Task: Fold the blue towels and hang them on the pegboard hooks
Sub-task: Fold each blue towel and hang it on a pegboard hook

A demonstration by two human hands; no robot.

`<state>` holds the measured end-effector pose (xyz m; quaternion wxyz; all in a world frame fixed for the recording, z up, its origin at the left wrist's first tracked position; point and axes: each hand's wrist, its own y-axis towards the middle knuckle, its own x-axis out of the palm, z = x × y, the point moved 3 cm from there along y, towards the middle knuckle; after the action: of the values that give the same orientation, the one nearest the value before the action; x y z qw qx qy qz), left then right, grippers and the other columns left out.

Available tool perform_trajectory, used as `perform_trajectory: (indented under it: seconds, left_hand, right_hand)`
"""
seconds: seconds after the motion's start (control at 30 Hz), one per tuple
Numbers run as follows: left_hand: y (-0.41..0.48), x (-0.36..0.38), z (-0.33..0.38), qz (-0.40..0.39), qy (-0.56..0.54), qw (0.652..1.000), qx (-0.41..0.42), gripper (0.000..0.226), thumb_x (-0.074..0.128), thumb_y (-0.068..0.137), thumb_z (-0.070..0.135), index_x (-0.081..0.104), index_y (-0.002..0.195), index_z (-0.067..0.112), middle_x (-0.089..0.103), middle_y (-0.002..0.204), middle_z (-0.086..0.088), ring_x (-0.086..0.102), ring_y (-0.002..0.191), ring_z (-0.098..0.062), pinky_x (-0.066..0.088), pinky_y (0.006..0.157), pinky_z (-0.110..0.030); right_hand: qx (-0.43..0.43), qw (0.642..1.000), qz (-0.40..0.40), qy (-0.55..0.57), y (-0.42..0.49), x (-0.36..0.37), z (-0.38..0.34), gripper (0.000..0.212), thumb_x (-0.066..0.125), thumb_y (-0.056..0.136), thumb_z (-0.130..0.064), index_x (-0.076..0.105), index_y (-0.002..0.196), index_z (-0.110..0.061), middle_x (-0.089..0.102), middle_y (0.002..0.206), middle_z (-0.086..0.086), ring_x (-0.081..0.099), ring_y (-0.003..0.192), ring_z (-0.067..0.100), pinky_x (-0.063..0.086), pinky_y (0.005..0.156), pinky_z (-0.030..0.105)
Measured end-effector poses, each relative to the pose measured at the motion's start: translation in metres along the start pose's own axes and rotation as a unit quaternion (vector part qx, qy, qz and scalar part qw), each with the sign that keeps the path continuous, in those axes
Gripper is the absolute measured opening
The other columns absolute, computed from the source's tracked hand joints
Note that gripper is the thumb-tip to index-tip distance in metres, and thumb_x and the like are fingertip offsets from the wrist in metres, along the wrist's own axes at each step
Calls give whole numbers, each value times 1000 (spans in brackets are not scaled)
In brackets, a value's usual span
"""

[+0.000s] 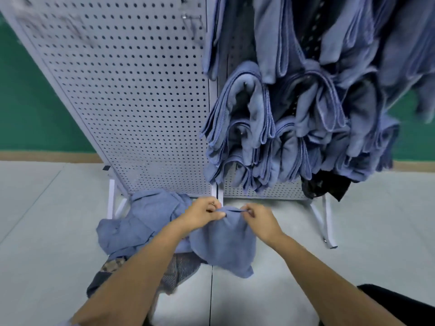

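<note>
The left hand (202,214) and right hand (257,218) each have a pinching grip on the top edge of one blue towel (223,243), low in front of the pegboard (141,102). The left forearm hides part of the crumpled pile (141,222) on the floor (353,231). Hung towels (270,128) cover the right panel's hooks, and the top of the board is blurred.

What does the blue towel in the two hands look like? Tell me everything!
The blue towel looks soft and fuzzy, like microfibre. It is bunched, not folded flat, and hangs in loose folds with one corner pointing down. The left hand and the right hand pinch its top edge, close together, holding it up in front of the foot of the pegboard. A heap of more blue towels lies beside it on the floor.
</note>
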<state>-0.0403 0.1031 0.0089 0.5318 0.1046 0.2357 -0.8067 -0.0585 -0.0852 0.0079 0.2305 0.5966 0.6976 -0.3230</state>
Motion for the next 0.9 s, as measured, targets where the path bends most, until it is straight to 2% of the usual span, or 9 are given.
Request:
perform_trajectory:
  seconds: [0.17, 0.3, 0.4, 0.5, 0.57, 0.63, 0.73, 0.8, 0.9]
  left_hand:
    - [-40, -20, 106, 27, -10, 997, 66, 14, 60, 93, 15, 50, 85, 11, 48, 45, 16, 37, 46, 1, 30, 52, -18]
    - [-77, -32, 181, 21, 22, 994, 106, 20, 74, 83, 26, 58, 90, 15, 64, 73, 4, 54, 65, -5, 41, 62, -17]
    - [-95, -36, 220, 35, 165, 975, 142, 43, 80, 75, 31, 43, 66, 11, 32, 59, -1, 29, 55, -14, 21, 52, -26]
    - [-101, -35, 236, 75, 227, 957, 163, 48, 78, 74, 39, 40, 63, 11, 30, 64, -6, 27, 60, -17, 20, 59, -31]
    - [-105, -31, 239, 74, 162, 972, 150, 41, 77, 74, 41, 50, 69, 11, 38, 69, -6, 34, 64, -16, 25, 61, -31]
    - [-107, -20, 236, 35, 19, 992, 124, 34, 76, 74, 39, 62, 80, 8, 51, 74, -4, 47, 70, -15, 37, 67, -29]
    - [-107, -1, 230, -13, -147, 984, 96, 28, 75, 79, 24, 67, 97, 3, 67, 89, -7, 62, 81, -17, 48, 79, -30]
    - [-103, 7, 223, -37, -129, 989, 62, 34, 78, 73, 28, 64, 94, 6, 68, 88, -6, 63, 81, -19, 47, 77, -31]
    - [-100, 16, 213, -97, 11, 995, -25, 56, 86, 62, 43, 60, 99, 11, 69, 97, -1, 66, 92, -17, 52, 82, -30]
  right_hand:
    - [-86, 993, 80, -12, -29, -89, -57, 9, 54, 91, -11, 61, 85, -13, 49, 63, -2, 50, 70, 23, 44, 70, 36]
    - [-151, 978, 146, -8, -56, -159, -99, 11, 56, 90, -10, 66, 88, -15, 66, 77, 9, 59, 77, 24, 43, 73, 32]
    - [-202, 963, 174, -30, -76, -198, -124, 12, 57, 90, -15, 69, 90, -19, 69, 82, 3, 61, 79, 20, 49, 74, 38]
    - [-228, 947, 210, -83, -93, -215, -134, 14, 58, 91, -16, 71, 97, -19, 61, 91, 1, 57, 84, 19, 47, 78, 37]
    - [-217, 942, 238, -89, -99, -217, -131, 15, 58, 92, -18, 71, 100, -17, 50, 88, 1, 51, 82, 18, 43, 74, 34]
    - [-180, 946, 255, -83, -100, -214, -124, 15, 57, 93, -24, 71, 98, -20, 48, 76, -5, 51, 77, 18, 42, 64, 32]
    - [-120, 950, 274, -87, -100, -214, -120, 15, 55, 92, -32, 68, 89, -25, 54, 59, -9, 56, 74, 17, 37, 52, 26]
    - [-124, 954, 269, -48, -96, -213, -122, 13, 56, 91, -28, 64, 82, -29, 61, 60, -10, 60, 74, 14, 45, 56, 27]
    - [-171, 953, 249, 0, -93, -206, -131, 19, 60, 87, -22, 60, 76, -37, 67, 72, -11, 64, 77, 12, 54, 71, 37]
